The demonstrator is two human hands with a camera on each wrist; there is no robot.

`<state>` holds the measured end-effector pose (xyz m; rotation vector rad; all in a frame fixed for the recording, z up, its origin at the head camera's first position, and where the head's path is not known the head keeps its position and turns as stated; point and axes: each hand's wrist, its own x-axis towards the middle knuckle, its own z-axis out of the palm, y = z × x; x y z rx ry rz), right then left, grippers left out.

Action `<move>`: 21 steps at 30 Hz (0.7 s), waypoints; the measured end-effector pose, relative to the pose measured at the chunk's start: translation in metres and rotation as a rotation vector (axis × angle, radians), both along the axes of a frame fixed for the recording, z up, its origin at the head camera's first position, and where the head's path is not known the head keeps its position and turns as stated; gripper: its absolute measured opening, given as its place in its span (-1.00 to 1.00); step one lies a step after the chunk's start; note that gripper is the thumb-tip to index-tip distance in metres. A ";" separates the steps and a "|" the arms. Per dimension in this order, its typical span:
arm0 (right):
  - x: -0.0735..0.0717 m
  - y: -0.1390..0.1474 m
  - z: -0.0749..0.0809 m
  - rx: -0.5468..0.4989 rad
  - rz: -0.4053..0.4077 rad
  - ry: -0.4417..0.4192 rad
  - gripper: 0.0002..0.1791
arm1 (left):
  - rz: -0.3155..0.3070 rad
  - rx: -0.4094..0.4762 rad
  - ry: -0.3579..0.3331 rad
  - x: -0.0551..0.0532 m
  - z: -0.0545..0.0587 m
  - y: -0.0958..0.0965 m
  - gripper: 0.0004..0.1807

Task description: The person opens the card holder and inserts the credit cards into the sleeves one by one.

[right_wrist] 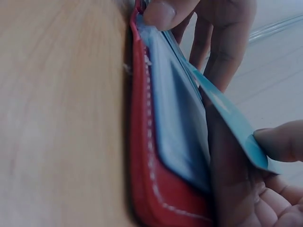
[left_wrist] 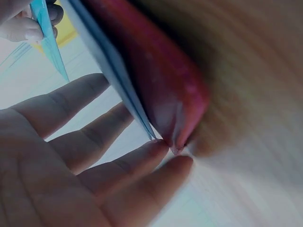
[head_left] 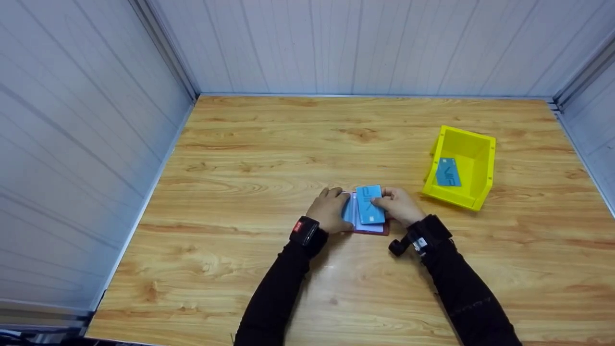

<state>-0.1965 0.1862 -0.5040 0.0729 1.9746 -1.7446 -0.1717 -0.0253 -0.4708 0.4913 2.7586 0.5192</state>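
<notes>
A red card holder (right_wrist: 175,201) with white stitching and clear plastic sleeves (right_wrist: 177,118) lies spread on the wooden table. My left hand (head_left: 329,211) holds its left side, with the fingers at the far edge and the thumb at the near edge. Between thumb and fingers my right hand (head_left: 399,207) pinches a light blue card (head_left: 369,215) marked "VIP". The card lies over the holder's right side in the head view. Seen from the right wrist, it slants along the sleeves, its far end close to them.
To the right and farther back stands a yellow bin (head_left: 473,158), with another blue card (head_left: 448,173) inside it. Pale panel walls (head_left: 336,48) border the wooden table (head_left: 250,144) at the back and both sides.
</notes>
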 end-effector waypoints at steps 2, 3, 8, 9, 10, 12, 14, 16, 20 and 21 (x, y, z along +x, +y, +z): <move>0.001 0.000 0.000 -0.026 0.002 0.009 -0.75 | 0.015 0.026 -0.017 0.000 0.001 0.000 -0.13; 0.002 0.001 0.000 -0.039 0.002 0.012 -0.75 | 0.029 0.060 -0.029 0.000 0.002 0.000 -0.13; 0.005 0.002 0.002 -0.070 0.008 0.026 -0.79 | 0.136 0.397 -0.094 0.000 0.001 0.003 -0.15; 0.005 0.002 0.002 -0.067 0.005 0.025 -0.81 | 0.153 0.469 -0.109 -0.001 0.001 0.004 -0.15; 0.005 0.002 0.003 -0.067 0.010 0.030 -0.81 | 0.168 0.533 -0.125 -0.001 0.000 0.006 -0.15; 0.006 0.002 0.003 -0.065 0.010 0.038 -0.84 | 0.188 0.633 -0.164 -0.001 -0.002 0.007 -0.13; 0.006 0.002 0.003 -0.065 0.012 0.048 -0.85 | 0.197 0.701 -0.205 -0.001 -0.004 0.009 -0.12; 0.006 0.002 0.004 -0.068 0.014 0.060 -0.84 | 0.201 0.735 -0.243 -0.001 -0.006 0.011 -0.11; 0.007 0.001 0.005 -0.088 0.009 0.054 -0.74 | 0.203 0.740 -0.275 -0.002 -0.009 0.013 -0.19; 0.007 0.001 0.006 -0.094 0.006 0.048 -0.72 | 0.205 0.740 -0.274 -0.002 -0.009 0.014 -0.24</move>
